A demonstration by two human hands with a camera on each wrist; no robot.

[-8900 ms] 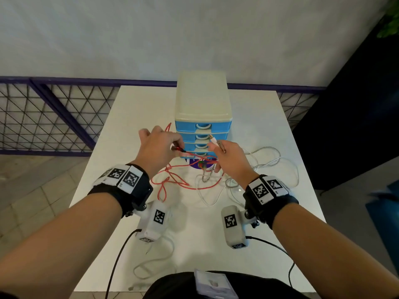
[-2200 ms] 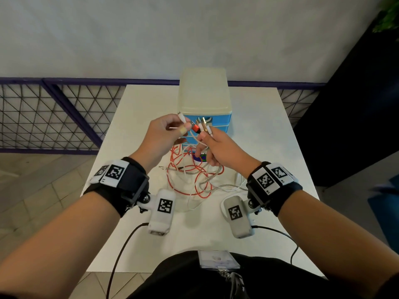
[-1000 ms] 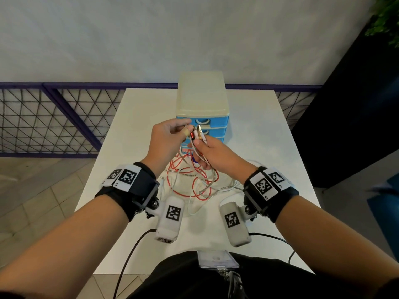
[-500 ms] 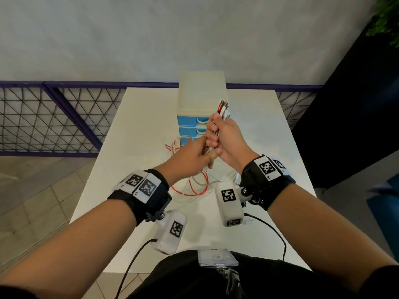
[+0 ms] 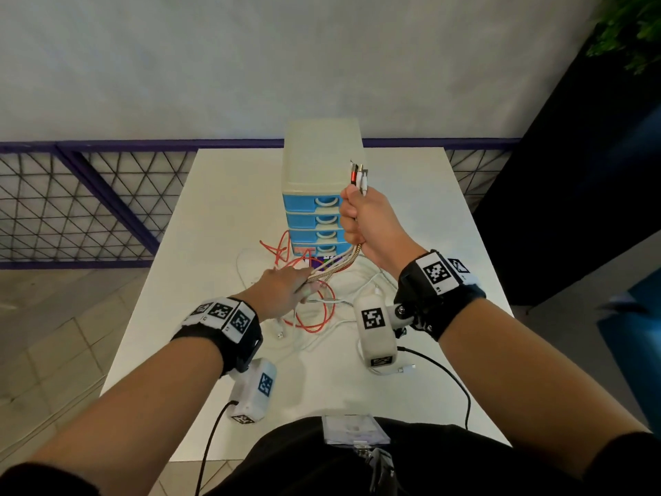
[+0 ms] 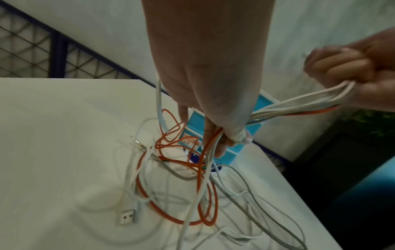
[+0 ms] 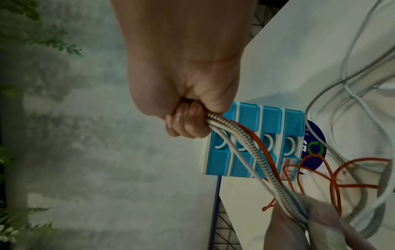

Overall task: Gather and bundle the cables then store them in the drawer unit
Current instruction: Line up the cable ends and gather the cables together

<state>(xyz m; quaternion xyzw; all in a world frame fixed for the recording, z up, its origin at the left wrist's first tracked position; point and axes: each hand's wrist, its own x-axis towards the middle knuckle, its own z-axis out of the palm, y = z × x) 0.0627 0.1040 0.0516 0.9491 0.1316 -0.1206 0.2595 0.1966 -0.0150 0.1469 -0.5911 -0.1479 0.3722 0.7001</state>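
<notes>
**Cables gripped at both ends, loops tangled in front of drawer unit**

Right hand point(image 5: 368, 220) raised in a fist round the cables point(image 5: 332, 272), just below their plugs point(image 5: 358, 175); plug ends stuck up above the fist, in front of the drawer unit point(image 5: 322, 162) top. Left hand point(image 5: 282, 291) lower and nearer the body, fingers curled round the same strands (red, white, braided), closed on them just above the tabletop. Strands stretched taut btwn the two hands, crossing in front of the bottom blue drawers point(image 7: 252, 147). Rest of the lengths lay loose on the white table point(image 5: 221, 209) in overlapping loops: red cable point(image 6: 205, 218) coiled w/ white ones, braided metal-look cable point(image 6: 241, 201) running off to the right, a USB plug point(image 6: 127, 217) flat on the table to the left of the heap. Heap sat right against the unit's base, partly over a round dark-blue sticker point(image 7: 314, 148), blocking the lowest drawer front. All four drawers closed.

Around: purple-framed mesh railing point(image 5: 89, 195) behind the table, pale wall beyond, dark panel and green plant point(image 5: 629, 30) at right. Badge holder point(image 5: 354, 429) near the table's near edge, at the person's waist. Black leads trailed from the wrist cams over the table.
</notes>
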